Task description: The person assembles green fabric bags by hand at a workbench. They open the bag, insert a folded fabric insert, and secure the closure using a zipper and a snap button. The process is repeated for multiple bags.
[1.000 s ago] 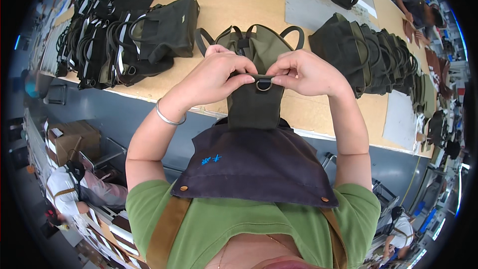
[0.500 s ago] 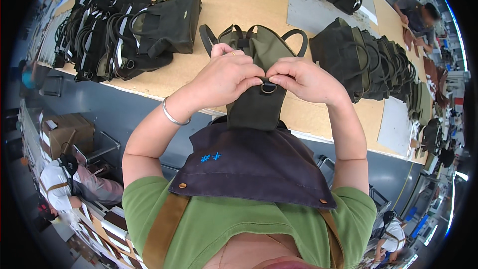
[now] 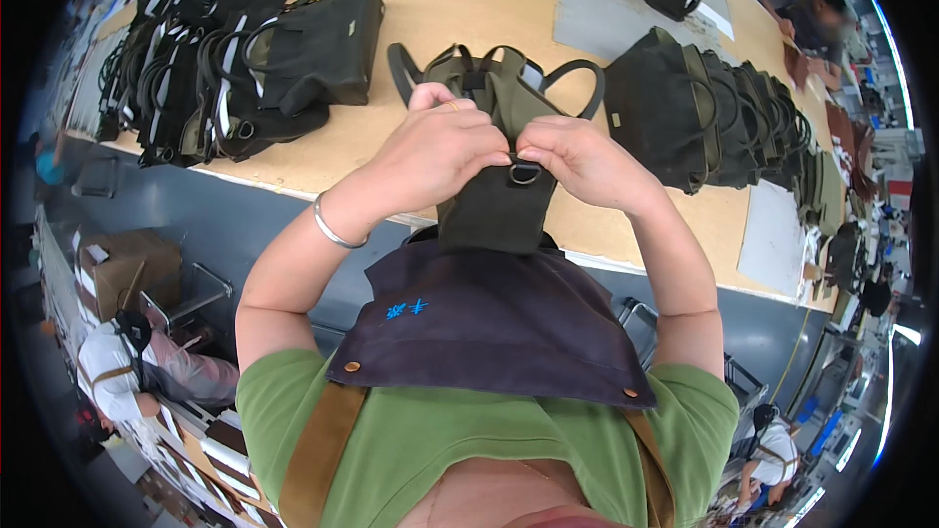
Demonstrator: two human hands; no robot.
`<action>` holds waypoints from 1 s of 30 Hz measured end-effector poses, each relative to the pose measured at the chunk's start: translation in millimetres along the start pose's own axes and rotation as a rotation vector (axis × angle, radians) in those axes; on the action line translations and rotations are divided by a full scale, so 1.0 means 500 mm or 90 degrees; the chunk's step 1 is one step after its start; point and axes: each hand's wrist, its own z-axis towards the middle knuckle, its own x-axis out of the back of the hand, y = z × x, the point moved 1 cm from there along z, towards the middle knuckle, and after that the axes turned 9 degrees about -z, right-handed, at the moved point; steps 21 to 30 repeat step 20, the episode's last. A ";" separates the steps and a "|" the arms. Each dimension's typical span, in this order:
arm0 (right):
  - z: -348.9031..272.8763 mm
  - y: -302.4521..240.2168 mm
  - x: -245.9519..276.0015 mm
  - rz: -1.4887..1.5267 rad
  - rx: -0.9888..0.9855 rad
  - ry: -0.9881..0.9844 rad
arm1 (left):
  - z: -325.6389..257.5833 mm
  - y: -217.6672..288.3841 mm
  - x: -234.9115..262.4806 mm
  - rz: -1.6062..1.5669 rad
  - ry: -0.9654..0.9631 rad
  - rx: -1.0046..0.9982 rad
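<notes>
A dark handbag (image 3: pixel 494 210) with an olive lining and two loop handles lies at the table's near edge, its near end against my apron. My left hand (image 3: pixel 445 144) pinches the bag's upper edge, thumb and fingers pressed together. From the other side my right hand (image 3: pixel 562 156) grips the same edge, its fingertips almost touching the left ones. Just below the fingertips a metal D-ring (image 3: pixel 524 174) hangs from a short tab. The fingers hide the exact bit of edge between them.
Finished-looking dark bags (image 3: pixel 323 49) stand packed at the left of the wooden table (image 3: pixel 440 0). Another row of bags (image 3: pixel 675 108) stands close to my right hand. Grey sheets (image 3: pixel 606 20) lie farther back. A cardboard box (image 3: pixel 132 269) and a seated person (image 3: pixel 122 367) are at the left.
The right hand has turned slightly, its fingers more curled against the bag's edge. The whole view has shifted a little; both hands keep their pinch.
</notes>
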 end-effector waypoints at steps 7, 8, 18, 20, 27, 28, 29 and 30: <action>-0.033 -0.039 -0.004 -0.068 0.018 0.118 | -0.001 0.036 0.027 0.143 -0.018 -0.102; -0.050 -0.066 0.004 -0.109 0.028 0.147 | -0.012 0.065 0.024 0.207 0.055 -0.132; -0.136 0.072 -0.144 0.008 -0.181 0.365 | -0.110 -0.097 -0.114 0.052 0.261 0.005; -0.158 0.105 -0.123 -0.136 -0.220 0.652 | -0.199 -0.179 -0.115 -0.048 0.393 0.305; -0.158 0.105 -0.123 -0.136 -0.220 0.652 | -0.199 -0.179 -0.115 -0.048 0.393 0.305; -0.158 0.105 -0.123 -0.136 -0.220 0.652 | -0.199 -0.179 -0.115 -0.048 0.393 0.305; -0.158 0.105 -0.123 -0.136 -0.220 0.652 | -0.199 -0.179 -0.115 -0.048 0.393 0.305; -0.158 0.105 -0.123 -0.136 -0.220 0.652 | -0.199 -0.179 -0.115 -0.048 0.393 0.305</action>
